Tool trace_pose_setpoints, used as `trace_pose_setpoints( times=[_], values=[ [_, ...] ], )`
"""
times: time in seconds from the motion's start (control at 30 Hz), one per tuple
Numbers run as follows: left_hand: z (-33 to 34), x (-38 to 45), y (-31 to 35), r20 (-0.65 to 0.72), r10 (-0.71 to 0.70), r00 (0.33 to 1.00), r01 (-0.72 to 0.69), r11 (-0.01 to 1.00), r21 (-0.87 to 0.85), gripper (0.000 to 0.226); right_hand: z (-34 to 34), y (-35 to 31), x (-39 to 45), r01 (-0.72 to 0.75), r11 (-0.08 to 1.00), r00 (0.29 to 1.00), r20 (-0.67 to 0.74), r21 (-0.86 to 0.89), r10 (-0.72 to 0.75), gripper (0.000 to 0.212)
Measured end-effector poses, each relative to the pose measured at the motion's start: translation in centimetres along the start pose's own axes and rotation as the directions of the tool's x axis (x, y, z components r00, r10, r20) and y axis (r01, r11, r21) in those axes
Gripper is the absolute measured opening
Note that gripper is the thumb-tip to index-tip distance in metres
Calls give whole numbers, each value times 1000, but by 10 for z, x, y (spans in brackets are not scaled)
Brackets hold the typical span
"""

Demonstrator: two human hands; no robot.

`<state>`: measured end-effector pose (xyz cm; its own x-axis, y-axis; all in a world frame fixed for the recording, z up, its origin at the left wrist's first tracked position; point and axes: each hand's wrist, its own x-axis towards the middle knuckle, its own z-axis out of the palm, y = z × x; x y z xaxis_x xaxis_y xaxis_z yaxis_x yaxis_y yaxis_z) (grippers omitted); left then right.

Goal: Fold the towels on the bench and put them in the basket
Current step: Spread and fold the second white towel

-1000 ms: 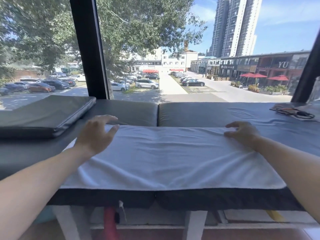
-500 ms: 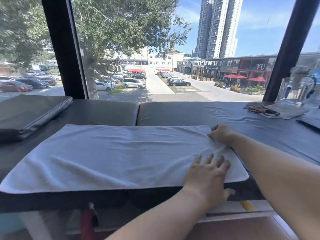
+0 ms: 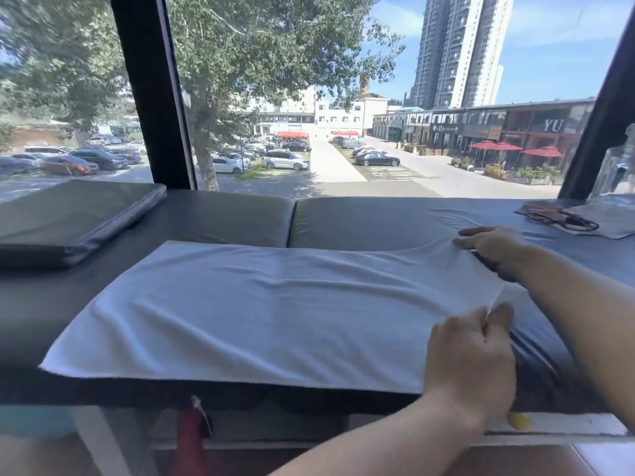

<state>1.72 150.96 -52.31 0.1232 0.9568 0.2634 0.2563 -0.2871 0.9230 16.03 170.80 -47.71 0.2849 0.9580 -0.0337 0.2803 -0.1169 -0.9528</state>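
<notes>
A white towel (image 3: 268,310) lies spread flat on the dark padded bench (image 3: 220,218) under the window. My left hand (image 3: 470,359) has crossed over to the towel's near right corner and pinches that edge between thumb and fingers. At the far right corner my right hand (image 3: 494,247) grips the towel's edge, and the cloth there is lifted a little off the bench. No basket is in view.
A loose dark cushion (image 3: 68,221) lies at the bench's left end. Glasses (image 3: 563,219) on a cloth and a glass jar (image 3: 615,173) stand at the far right. A black window post (image 3: 151,91) rises behind the bench. A red object (image 3: 189,438) hangs below the front edge.
My left hand went from the towel's far left corner across to its near right corner and now pinches it. My right hand has taken hold of the far right corner and raised it slightly.
</notes>
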Motion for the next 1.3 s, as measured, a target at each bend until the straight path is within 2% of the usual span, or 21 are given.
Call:
trace_pose_setpoints(
  times=[0.1,0.23,0.33,0.4,0.57,0.73,0.87,1.0,1.17,1.3],
  values=[
    [-8,-3,6,-115,-88,989,55,964,-262,47,3,-30,-17,82,995,996,-45,53,-80,29],
    [-67,-20,8,-276,-110,955,6,936,-353,32,40,-76,-48,186,964,982,-30,192,-184,25],
    [-127,-44,12,-303,-149,941,11,911,-413,25,88,-104,-65,250,946,968,-33,205,-248,31],
    [-164,-60,7,-345,-164,924,8,911,-412,25,127,-117,-76,298,937,954,-28,181,-298,33],
    [-236,-95,-14,-525,-167,835,6,956,-294,34,232,-144,-115,402,909,911,48,113,-409,21],
    [-282,-118,-25,-671,-77,737,-35,988,-151,37,323,-155,-143,437,900,884,179,17,-432,21],
    [-307,-126,-47,-717,-111,688,-67,974,-215,37,376,-151,-148,475,878,859,249,-61,-448,16],
    [-324,-131,-68,-736,-218,641,-58,942,-330,34,409,-147,-159,520,842,838,281,-146,-468,19],
    [-327,-134,-79,-740,-259,621,-47,930,-365,32,435,-133,-163,565,787,816,306,-247,-490,26],
    [-331,-137,-87,-710,-291,641,-2,925,-380,35,446,-116,-165,562,774,818,337,-291,-467,27]
  ],
)
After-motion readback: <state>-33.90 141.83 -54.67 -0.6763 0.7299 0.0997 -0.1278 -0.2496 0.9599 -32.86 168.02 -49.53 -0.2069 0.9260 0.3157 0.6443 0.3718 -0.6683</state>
